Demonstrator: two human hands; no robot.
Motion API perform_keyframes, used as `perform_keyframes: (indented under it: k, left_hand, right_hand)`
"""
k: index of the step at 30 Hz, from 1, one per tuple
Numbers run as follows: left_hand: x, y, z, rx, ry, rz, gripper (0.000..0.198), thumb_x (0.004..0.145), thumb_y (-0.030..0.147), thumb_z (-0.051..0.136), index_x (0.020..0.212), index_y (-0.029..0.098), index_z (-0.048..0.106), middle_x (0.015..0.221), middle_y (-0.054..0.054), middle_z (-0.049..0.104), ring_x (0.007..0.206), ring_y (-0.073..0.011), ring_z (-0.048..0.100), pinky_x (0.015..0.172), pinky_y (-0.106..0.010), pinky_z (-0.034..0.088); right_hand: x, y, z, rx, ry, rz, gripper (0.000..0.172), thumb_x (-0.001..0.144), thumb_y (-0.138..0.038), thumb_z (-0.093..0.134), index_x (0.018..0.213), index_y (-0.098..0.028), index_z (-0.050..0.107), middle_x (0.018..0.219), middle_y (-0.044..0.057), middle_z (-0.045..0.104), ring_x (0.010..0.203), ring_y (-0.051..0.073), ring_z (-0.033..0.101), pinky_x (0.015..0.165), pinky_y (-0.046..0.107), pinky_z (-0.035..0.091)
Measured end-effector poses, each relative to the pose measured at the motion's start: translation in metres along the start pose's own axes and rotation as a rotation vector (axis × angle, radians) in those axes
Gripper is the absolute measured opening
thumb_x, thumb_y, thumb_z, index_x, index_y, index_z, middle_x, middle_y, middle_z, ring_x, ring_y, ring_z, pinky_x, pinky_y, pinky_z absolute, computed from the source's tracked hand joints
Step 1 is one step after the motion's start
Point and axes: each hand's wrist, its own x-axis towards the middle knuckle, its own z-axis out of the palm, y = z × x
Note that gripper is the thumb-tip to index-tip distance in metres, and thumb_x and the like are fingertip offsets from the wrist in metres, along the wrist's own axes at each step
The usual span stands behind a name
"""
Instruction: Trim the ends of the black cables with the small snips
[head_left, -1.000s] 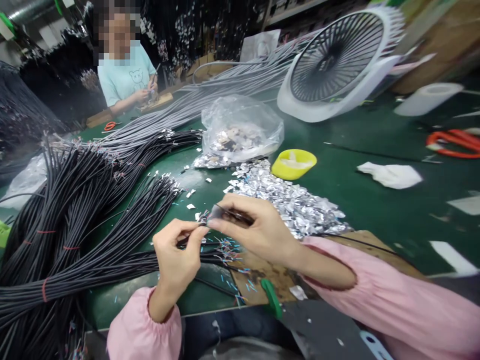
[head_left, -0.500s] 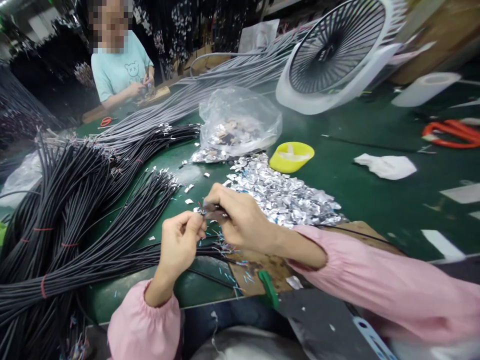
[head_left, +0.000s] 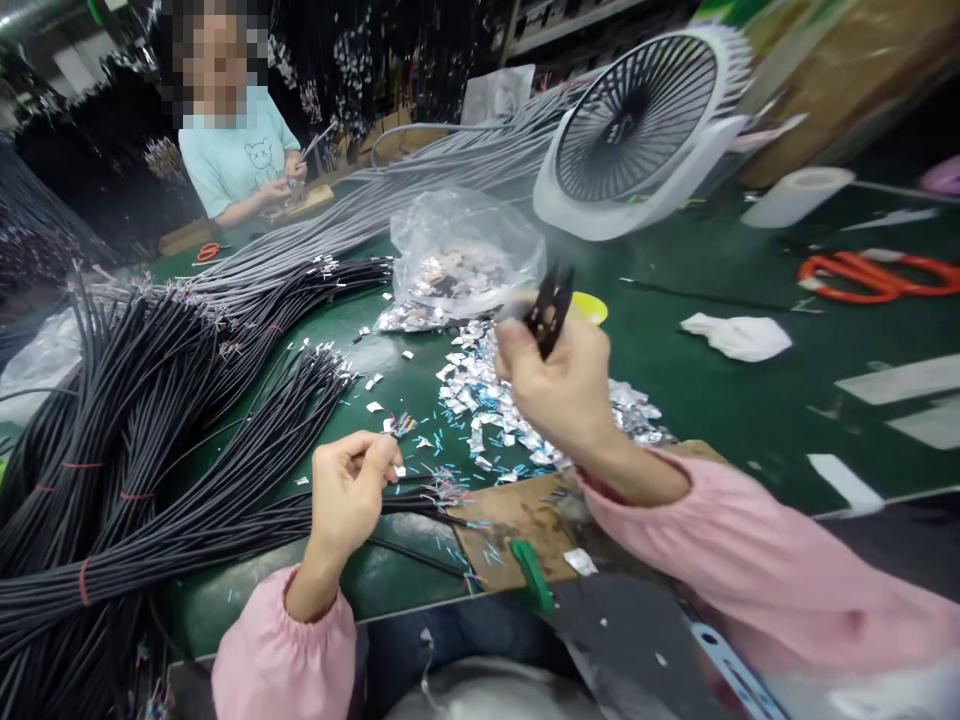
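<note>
Here's my left hand (head_left: 349, 492), thumb and fingers pinched tight on a cable end (head_left: 402, 426), its coloured wires fanned out just past my fingertips, over the green table (head_left: 675, 380). And my right hand (head_left: 559, 385) is up, curled around the snips (head_left: 552, 308), well apart from those wires and above the foil scraps (head_left: 472, 385), with the bag (head_left: 461, 250) just beyond. Blur hides whether a scrap sits between thumb and finger there, and I can't tell if the blades are parted.

By the foil and blue bits (head_left: 491, 552) strewn about, I'd call this the cleaning of a cable end, far enough along for the wires to stand bare. The next move, as I judge it, calls for a look at that fan: any leftover wrap would want the snips back close, with my pinch steady; if it's clean, the black cables (head_left: 225, 543) near my left arm offer another end.
</note>
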Motion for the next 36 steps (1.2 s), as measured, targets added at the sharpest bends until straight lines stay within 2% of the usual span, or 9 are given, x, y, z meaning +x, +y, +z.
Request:
perform_keyframes:
  k: [2,5,8,22,29,33,36]
  left_hand:
    - [-0.001,-0.001,0.001,0.007,0.038,-0.005,0.038,0.078,0.043,0.056,0.054,0.014,0.054,0.045,0.003,0.045,0.041,-0.0054,0.035,0.04,-0.019,0.026]
    - [-0.002,-0.002,0.002,0.012,0.078,-0.019,0.036,0.08,0.042,0.054,0.056,0.014,0.055,0.046,0.004,0.044,0.041,-0.0053,0.035,0.04,-0.018,0.026]
    - [-0.002,-0.002,0.002,0.013,0.078,-0.026,0.036,0.08,0.041,0.053,0.056,0.014,0.055,0.045,0.004,0.044,0.041,-0.0052,0.034,0.041,-0.018,0.027]
    - [-0.002,-0.005,0.005,0.036,0.122,0.025,0.027,0.079,0.033,0.057,0.059,0.014,0.059,0.051,0.002,0.054,0.045,-0.0061,0.046,0.044,-0.016,0.035]
    - [-0.004,-0.007,0.008,0.019,0.134,0.042,0.026,0.078,0.034,0.058,0.062,0.014,0.061,0.053,0.001,0.057,0.045,-0.0062,0.049,0.043,-0.015,0.036]
    - [-0.005,-0.008,0.008,0.019,0.144,0.048,0.026,0.078,0.035,0.059,0.063,0.013,0.061,0.055,0.001,0.059,0.046,-0.0067,0.051,0.043,-0.016,0.037]
    - [-0.004,-0.007,0.007,0.024,0.141,0.042,0.027,0.078,0.035,0.059,0.062,0.013,0.061,0.054,0.0,0.059,0.046,-0.0068,0.051,0.042,-0.016,0.038]
  right_hand:
    - [-0.002,-0.002,-0.001,-0.009,-0.12,0.005,0.007,0.083,-0.014,0.049,0.079,-0.02,0.049,0.066,0.0,0.049,0.054,0.012,0.045,0.049,0.025,0.035]
    - [-0.007,-0.009,0.0,0.019,-0.351,-0.115,0.008,0.083,-0.017,0.055,0.074,-0.016,0.056,0.062,-0.001,0.05,0.053,0.01,0.044,0.049,0.023,0.035]
    - [-0.009,-0.013,0.0,0.052,-0.457,-0.178,0.013,0.084,-0.017,0.055,0.072,-0.014,0.059,0.059,-0.001,0.05,0.05,0.009,0.041,0.047,0.022,0.034]
    - [-0.012,-0.016,0.0,0.038,-0.432,-0.168,0.012,0.08,-0.014,0.055,0.07,-0.014,0.061,0.058,0.0,0.055,0.047,0.007,0.042,0.047,0.02,0.035]
    - [-0.013,-0.016,0.001,0.03,-0.426,-0.153,0.011,0.075,-0.01,0.054,0.066,-0.013,0.06,0.053,-0.003,0.051,0.043,0.005,0.036,0.042,0.019,0.031]
    - [-0.013,-0.016,0.003,0.058,-0.436,-0.158,0.011,0.073,-0.011,0.055,0.065,-0.012,0.061,0.052,-0.003,0.05,0.044,0.005,0.038,0.042,0.019,0.03]
    - [-0.012,-0.018,0.002,0.073,-0.431,-0.109,0.012,0.074,-0.012,0.054,0.063,-0.013,0.06,0.052,-0.002,0.052,0.044,0.006,0.039,0.043,0.019,0.032]
